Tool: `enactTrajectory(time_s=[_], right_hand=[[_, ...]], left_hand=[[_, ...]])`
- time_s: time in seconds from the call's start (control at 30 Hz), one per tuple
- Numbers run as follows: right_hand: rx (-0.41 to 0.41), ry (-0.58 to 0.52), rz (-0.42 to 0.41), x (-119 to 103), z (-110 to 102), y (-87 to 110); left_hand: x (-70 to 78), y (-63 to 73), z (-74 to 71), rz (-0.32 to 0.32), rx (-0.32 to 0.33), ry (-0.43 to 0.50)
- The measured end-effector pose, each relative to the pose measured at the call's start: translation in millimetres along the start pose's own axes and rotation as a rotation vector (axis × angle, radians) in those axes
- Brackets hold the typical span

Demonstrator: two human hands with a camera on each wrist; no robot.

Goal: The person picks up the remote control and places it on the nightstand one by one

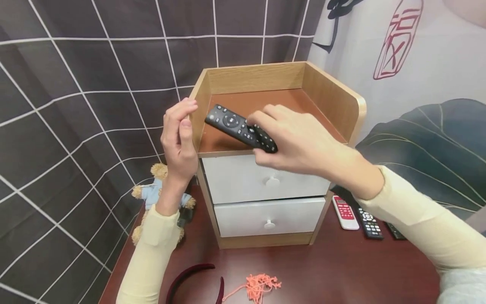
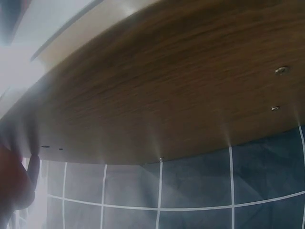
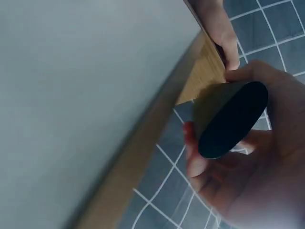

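Over the brown top of a small wooden cabinet [image 1: 271,116], my right hand [image 1: 303,141] grips a black remote control [image 1: 232,122] by one end, buttons facing up. In the right wrist view, the remote's rounded dark end [image 3: 233,121] shows between thumb and fingers. My left hand [image 1: 180,141] is at the outside of the cabinet's left side panel, holding nothing, with fingers pointing up and slightly bent. The left wrist view shows that wood panel [image 2: 157,81] from close by, with a blurred finger [image 2: 32,176] at its edge.
Two white drawers [image 1: 267,215] form the cabinet front. To its left sits a teddy bear [image 1: 153,190]; to its right lie a red-and-white remote [image 1: 345,213] and black remotes [image 1: 369,223]. A dark red headband [image 1: 190,272] and orange string [image 1: 260,287] are in front.
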State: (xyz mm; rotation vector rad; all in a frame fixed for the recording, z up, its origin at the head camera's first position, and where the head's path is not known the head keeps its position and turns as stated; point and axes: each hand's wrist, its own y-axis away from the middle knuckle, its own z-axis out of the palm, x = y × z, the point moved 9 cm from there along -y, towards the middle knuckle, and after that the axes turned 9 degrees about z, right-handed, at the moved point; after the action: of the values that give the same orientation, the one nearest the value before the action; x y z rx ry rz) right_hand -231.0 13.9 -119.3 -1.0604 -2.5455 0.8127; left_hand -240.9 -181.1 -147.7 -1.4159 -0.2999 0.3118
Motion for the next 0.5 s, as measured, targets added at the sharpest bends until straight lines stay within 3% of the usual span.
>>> enactTrajectory(time_s=[0.17,0.27,0.37,0.5], right_hand=[[-0.24,0.049,0.231,11,18,-29.9],[-0.348,0.063,0.317,14,33,-42.9],[-0.404,0.077,0.354,13,47,-53.8],[-0.416,0.102,0.385,10,58,-69.1]], left_hand=[[4.2,-3.4,4.0,0.004,0.0,0.005],[0.0,-0.4,2.9,-0.003,-0.005,0.002],[-4.4,3.3,1.1,-0.012,-0.013,-0.004],[-4.1,3.0,-0.1,-0.013,-0.011,-0.001]])
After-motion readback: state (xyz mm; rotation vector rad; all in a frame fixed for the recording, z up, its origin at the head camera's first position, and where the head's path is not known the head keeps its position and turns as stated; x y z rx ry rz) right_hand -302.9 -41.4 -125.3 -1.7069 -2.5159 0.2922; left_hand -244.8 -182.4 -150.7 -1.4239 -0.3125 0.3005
